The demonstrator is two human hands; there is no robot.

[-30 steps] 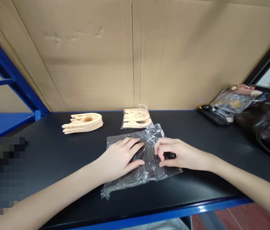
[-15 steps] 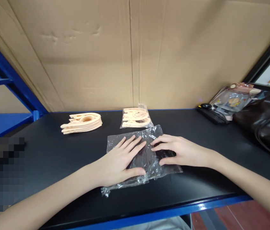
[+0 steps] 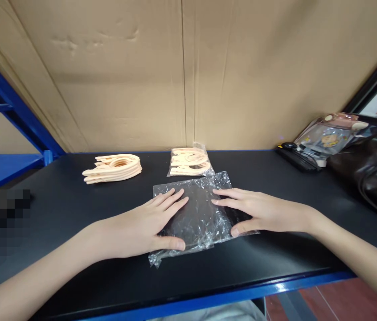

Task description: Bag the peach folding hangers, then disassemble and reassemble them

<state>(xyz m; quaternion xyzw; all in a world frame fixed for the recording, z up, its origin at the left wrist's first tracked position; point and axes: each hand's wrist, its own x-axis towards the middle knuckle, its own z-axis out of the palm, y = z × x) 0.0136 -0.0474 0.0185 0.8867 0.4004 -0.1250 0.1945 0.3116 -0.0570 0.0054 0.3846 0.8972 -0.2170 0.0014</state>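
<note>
A clear plastic bag lies flat and wrinkled on the black tabletop. My left hand rests on its left side, palm down, with the fingers spread. On the right part of the bag lies my right hand, fingers apart and thumb held away from them. Behind the bag is a flat clear packet with cream-coloured folding hangers inside, close to the bag's far edge. A stack of similar cream folding hangers sits unwrapped farther left.
A cardboard wall stands along the back of the table. At the right are a dark leather bag, a clear pouch and a black flat item. A blue metal frame rises at the left.
My left hand has slid left across the bag, baring its middle. My right hand has shifted slightly right. The bag has moved a little to the right.
</note>
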